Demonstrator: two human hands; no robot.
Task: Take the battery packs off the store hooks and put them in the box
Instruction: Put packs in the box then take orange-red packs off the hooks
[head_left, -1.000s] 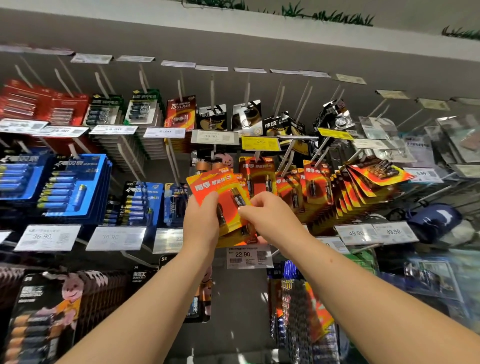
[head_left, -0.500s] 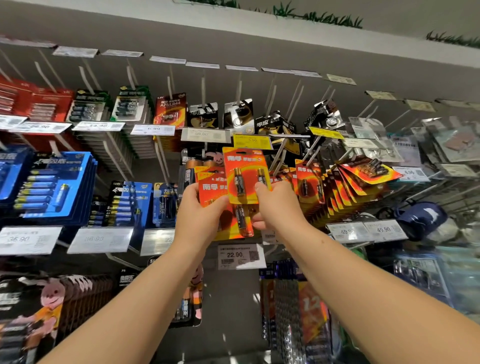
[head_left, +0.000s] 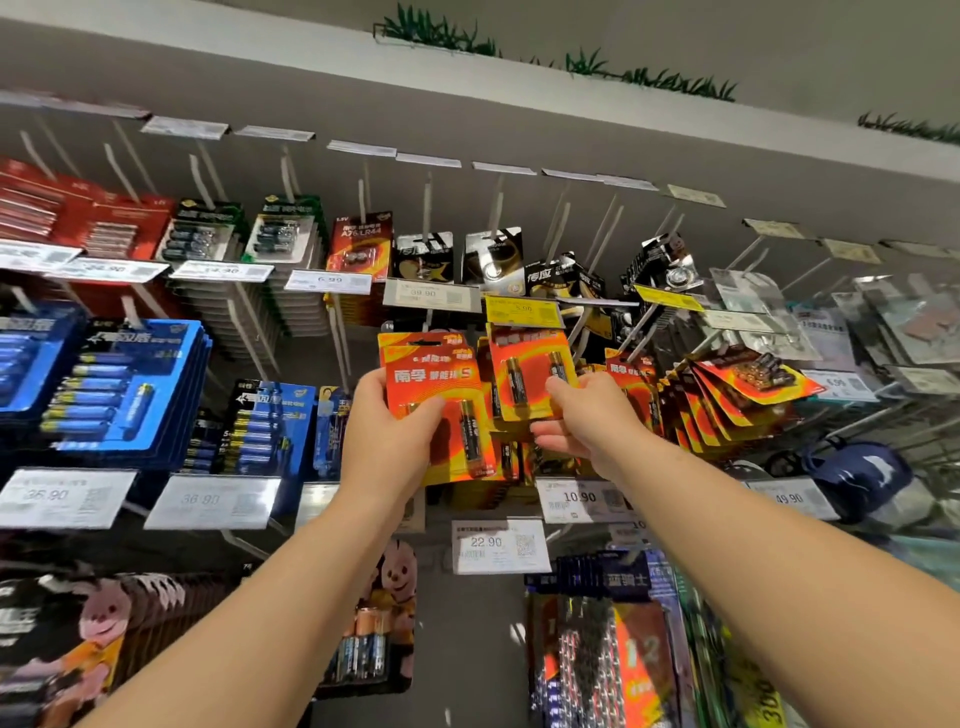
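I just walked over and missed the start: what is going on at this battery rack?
A person is pulling orange battery packs off the store hooks. The left hand grips a small stack of orange packs, thumb across the front. The right hand pinches another orange pack up at the hook, just under the yellow price tag. More orange packs hang to the right. No box shows in this view, so nothing has visibly been put away.
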